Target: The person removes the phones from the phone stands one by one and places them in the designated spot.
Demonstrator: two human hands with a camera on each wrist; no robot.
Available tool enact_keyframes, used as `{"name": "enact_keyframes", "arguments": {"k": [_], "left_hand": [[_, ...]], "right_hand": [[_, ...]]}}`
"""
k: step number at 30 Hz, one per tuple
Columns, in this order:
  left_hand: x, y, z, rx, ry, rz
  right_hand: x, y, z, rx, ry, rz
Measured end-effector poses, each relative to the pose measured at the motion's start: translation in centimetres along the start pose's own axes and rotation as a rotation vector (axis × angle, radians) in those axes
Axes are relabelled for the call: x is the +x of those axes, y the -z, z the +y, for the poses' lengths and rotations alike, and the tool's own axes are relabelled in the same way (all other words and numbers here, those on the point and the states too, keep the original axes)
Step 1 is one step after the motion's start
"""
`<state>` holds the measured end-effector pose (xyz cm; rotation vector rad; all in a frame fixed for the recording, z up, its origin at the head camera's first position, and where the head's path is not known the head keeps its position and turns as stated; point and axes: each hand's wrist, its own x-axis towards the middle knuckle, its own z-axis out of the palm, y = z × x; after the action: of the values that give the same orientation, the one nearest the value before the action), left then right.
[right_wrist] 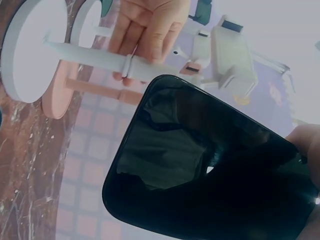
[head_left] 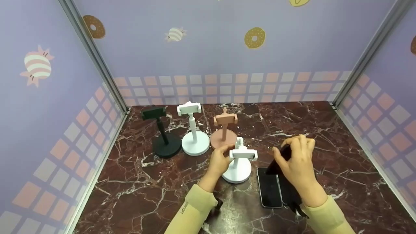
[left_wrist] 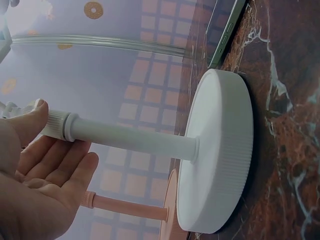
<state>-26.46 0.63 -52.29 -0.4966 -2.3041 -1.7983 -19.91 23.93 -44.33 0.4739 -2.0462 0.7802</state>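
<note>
My left hand (head_left: 217,163) grips the upper pole of the nearest white phone stand (head_left: 240,172), which stands upright on its round base. In the left wrist view the thumb and fingers are at the ribbed collar (left_wrist: 56,124) of the pole. My right hand (head_left: 299,162) holds a black smartphone (right_wrist: 200,165) by one end, tilted, to the right of that stand. Its dark glossy face fills much of the right wrist view. Below it, one phone (head_left: 270,195) lies flat on the table, with a second dark phone (head_left: 287,191) beside it, partly hidden by my right hand and wrist.
Behind stand a black phone stand (head_left: 166,145), another white phone stand (head_left: 195,143) and a pinkish-brown phone stand (head_left: 223,138), in a row. They rest on a dark red marbled table (head_left: 136,195). Patterned panels (head_left: 214,48) enclose the back and both sides.
</note>
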Motion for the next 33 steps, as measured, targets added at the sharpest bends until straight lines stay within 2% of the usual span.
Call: {"name": "enact_keyframes", "arguments": {"k": [10, 20, 27, 33], "left_hand": [[0.3, -0.6, 0.2, 0.012, -0.012, 0.063], [0.2, -0.8, 0.2, 0.136, -0.056, 0.108], [0.4, -1.0, 0.1, 0.148, -0.101, 0.104], [0.8, -1.3, 0.4, 0.194, -0.128, 0.112]], "right_hand": [[-1.2, 0.3, 1.7, -0.054, -0.03, -0.009], [-2.0, 1.4, 3.4, -0.154, -0.085, -0.06], [-3.1, 2.7, 5.5, -0.24, -0.167, -0.138], [-3.6, 4.1, 6.9, -0.295, -0.295, -0.228]]}}
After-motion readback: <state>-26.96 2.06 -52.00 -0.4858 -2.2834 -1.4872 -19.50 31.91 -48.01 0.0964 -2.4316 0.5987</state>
